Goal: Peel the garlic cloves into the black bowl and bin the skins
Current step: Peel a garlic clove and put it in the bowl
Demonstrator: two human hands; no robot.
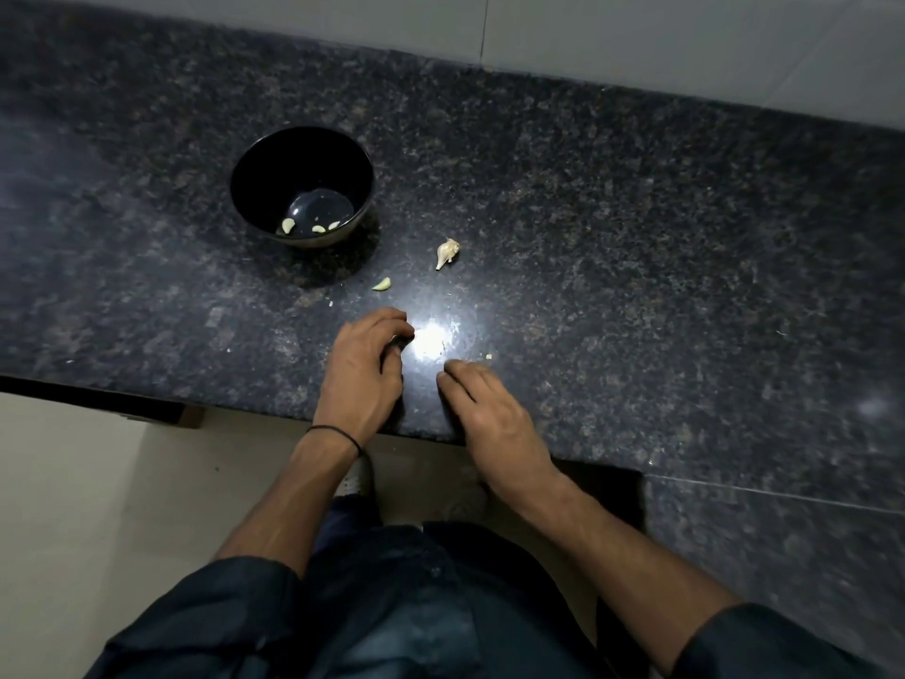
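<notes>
The black bowl (245, 188) stands on the dark granite counter and holds three peeled garlic cloves (318, 227) at its bottom. One peeled clove (382, 284) lies on the counter just right of the bowl. A clove still in its papery skin (446, 252) lies a little further right. My left hand (365, 370) rests near the counter's front edge with its fingers curled inward; whatever is under them is hidden. My right hand (489, 414) lies beside it, fingers resting on the stone and holding nothing. A small pale scrap (488, 357) lies just beyond my right fingertips.
The granite counter (636, 237) runs wide to the right and left, with a bright light glare between my hands. A pale tiled wall (587, 31) backs it. The counter's front edge (245, 409) is close to my body, with floor below.
</notes>
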